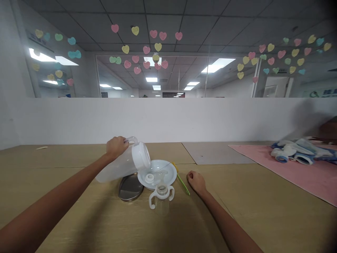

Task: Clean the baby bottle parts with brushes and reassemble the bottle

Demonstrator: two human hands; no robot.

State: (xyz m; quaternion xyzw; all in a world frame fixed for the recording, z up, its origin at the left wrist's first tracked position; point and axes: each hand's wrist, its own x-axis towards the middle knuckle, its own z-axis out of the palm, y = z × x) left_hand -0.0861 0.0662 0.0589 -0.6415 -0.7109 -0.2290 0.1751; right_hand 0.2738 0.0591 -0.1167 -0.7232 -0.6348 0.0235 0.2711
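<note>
My left hand (116, 147) is closed round the handle of a translucent plastic pitcher (118, 165) with a white lid. The pitcher is tilted, lid end to the right, above the left rim of a pale bowl (171, 177). In the bowl lie a white ring-shaped cap (149, 178) and a clear part hard to make out. Nearer me stands a clear baby bottle (162, 203) with two white side handles and an uncovered neck. My right hand (197, 181) rests on the table with curled fingers, beside a green-handled brush (183, 184) whose yellow end is near the bowl.
A round dark metal tray (131, 188) sits left of the bowl, partly beneath the pitcher. At the right, a pink mat (265, 160) carries white and blue items (292, 153), with part of another person (330, 130) beyond. A white wall (168, 121) closes off the table's back.
</note>
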